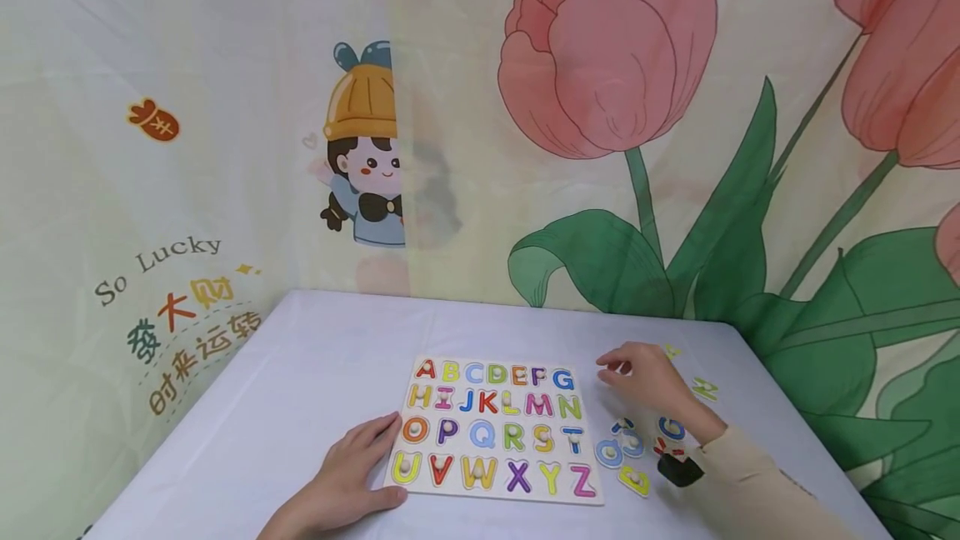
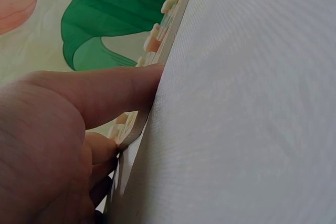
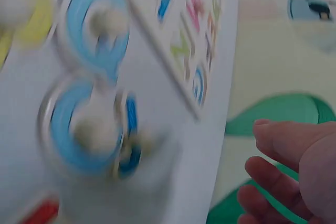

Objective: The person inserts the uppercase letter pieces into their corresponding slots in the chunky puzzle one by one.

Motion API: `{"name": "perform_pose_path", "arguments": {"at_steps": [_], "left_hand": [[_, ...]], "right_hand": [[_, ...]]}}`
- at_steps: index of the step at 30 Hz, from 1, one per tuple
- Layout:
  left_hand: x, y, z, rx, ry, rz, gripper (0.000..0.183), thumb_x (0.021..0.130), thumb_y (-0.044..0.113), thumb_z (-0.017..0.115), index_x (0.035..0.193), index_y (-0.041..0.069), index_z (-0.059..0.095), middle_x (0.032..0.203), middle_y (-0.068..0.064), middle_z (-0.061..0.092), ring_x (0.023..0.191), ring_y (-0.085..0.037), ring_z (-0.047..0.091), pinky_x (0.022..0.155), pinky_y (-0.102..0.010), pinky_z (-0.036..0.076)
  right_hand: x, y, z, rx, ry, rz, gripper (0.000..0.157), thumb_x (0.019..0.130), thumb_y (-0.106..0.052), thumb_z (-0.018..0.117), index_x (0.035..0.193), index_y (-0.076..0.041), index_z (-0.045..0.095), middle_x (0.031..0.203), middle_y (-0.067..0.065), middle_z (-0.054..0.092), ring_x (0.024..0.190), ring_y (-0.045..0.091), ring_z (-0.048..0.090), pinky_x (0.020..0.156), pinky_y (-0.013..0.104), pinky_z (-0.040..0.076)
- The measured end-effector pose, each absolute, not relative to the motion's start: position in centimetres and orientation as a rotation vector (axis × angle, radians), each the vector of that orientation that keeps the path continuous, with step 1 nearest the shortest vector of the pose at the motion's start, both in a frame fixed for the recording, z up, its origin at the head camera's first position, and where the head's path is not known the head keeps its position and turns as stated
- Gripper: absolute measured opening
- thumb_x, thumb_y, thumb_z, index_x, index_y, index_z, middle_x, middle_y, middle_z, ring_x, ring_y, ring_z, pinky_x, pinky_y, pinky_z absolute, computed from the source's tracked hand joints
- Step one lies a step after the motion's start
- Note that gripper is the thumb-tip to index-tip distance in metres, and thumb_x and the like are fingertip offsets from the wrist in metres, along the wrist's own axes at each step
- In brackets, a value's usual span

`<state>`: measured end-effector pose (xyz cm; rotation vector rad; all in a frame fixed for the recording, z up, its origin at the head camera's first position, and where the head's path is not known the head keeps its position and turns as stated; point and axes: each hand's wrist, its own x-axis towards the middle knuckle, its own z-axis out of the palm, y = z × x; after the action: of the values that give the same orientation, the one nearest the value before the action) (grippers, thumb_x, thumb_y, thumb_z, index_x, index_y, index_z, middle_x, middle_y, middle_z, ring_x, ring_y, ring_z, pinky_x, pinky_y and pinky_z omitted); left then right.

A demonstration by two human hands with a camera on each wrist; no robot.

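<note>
So, left hand (image 1: 341,465) spread, resting against the 8-to-9 o'clock edge of the letter board (image 1: 463,433) on the desk (image 1: 315,357). Board looks thin, stiff, light; hold its rim. Loose letters (image 1: 609,452), its 4 o'clock: likely light, hard; pinch their knobs (image 3: 107,23). Right hand (image 1: 647,377), 2 o'clock: fingers loosely bent, nothing visible held.

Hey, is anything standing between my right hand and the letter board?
Nothing visible: in the head view, only white cloth shows between the right hand and the letter board, by its blue G. Some loose letters lie nearer the person, beside the board's right edge.
</note>
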<state>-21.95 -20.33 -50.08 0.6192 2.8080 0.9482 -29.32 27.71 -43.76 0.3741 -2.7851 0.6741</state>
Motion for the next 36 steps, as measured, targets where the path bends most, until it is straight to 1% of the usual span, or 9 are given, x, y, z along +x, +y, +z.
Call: {"name": "perform_pose_path", "arguments": {"at_steps": [4,9,14,18,21,26,31,36], "left_hand": [[-22.0,-20.3,-50.1,0.607,2.8,0.949,0.101,0.083,0.052,0.083,0.163,0.005,0.042,0.17,-0.009,0.035,0.156,-0.04,0.026,0.118,-0.073,0.023],[-21.9,-20.4,-50.2,0.617,2.81,0.959,0.101,0.082,0.051,0.083,0.162,0.005,0.042,0.17,-0.009,0.036,0.155,-0.04,0.027,0.117,-0.073,0.024],[-21.9,-20.5,-50.4,0.637,2.822,0.958,0.101,0.082,0.051,0.083,0.162,0.004,0.042,0.17,-0.01,0.036,0.155,-0.041,0.028,0.117,-0.073,0.024],[-22.0,-20.5,-50.5,0.641,2.831,0.952,0.101,0.082,0.051,0.083,0.162,0.004,0.042,0.17,-0.009,0.037,0.155,-0.04,0.028,0.117,-0.073,0.025],[-22.0,-20.4,-50.4,0.64,2.822,0.963,0.101,0.082,0.05,0.083,0.162,0.004,0.042,0.169,-0.009,0.037,0.155,-0.04,0.028,0.117,-0.073,0.024],[-22.0,-20.4,-50.3,0.626,2.81,0.964,0.102,0.082,0.05,0.084,0.162,0.004,0.042,0.169,-0.01,0.036,0.155,-0.041,0.027,0.117,-0.073,0.024],[-22.0,-20.4,-50.3,0.623,2.813,0.964,0.102,0.081,0.049,0.084,0.162,0.004,0.042,0.169,-0.01,0.037,0.155,-0.04,0.028,0.117,-0.073,0.024],[-22.1,-20.4,-50.3,0.632,2.816,0.962,0.101,0.082,0.05,0.083,0.163,0.004,0.042,0.169,-0.009,0.037,0.155,-0.039,0.028,0.117,-0.073,0.024]], "right_hand": [[-29.3,31.8,-43.9,0.266,-2.793,0.649,0.02,0.092,-0.015,0.084,0.11,-0.007,0.083,0.094,0.001,0.074,0.085,0.018,0.06,0.07,0.027,0.054],[-29.3,35.6,-44.1,0.202,-2.805,0.603,0.022,0.093,-0.013,0.082,0.113,-0.003,0.081,0.096,0.006,0.074,0.083,0.02,0.061,0.065,0.028,0.054],[-29.2,38.1,-44.4,0.125,-2.824,0.611,0.023,0.095,-0.013,0.08,0.113,0.002,0.08,0.095,0.01,0.074,0.083,0.023,0.062,0.061,0.028,0.052],[-29.6,39.3,-45.2,0.097,-2.856,0.618,0.024,0.094,-0.013,0.081,0.112,0.002,0.079,0.095,0.011,0.072,0.084,0.025,0.061,0.062,0.028,0.052],[-29.9,39.8,-45.8,0.109,-2.88,0.617,0.024,0.093,-0.013,0.082,0.113,0.001,0.08,0.096,0.008,0.072,0.086,0.024,0.062,0.065,0.028,0.053],[-30.6,40.5,-46.6,0.209,-2.915,0.621,0.021,0.093,-0.008,0.081,0.113,-0.003,0.081,0.096,0.004,0.071,0.086,0.021,0.061,0.068,0.026,0.055],[-31.5,41.2,-47.0,0.364,-2.941,0.593,0.021,0.09,-0.004,0.083,0.11,-0.01,0.083,0.097,-0.001,0.072,0.086,0.016,0.061,0.073,0.023,0.056],[-32.2,41.7,-47.0,0.409,-2.961,0.557,0.019,0.089,-0.006,0.085,0.107,-0.013,0.085,0.094,-0.006,0.069,0.087,0.014,0.061,0.075,0.022,0.057]]}}
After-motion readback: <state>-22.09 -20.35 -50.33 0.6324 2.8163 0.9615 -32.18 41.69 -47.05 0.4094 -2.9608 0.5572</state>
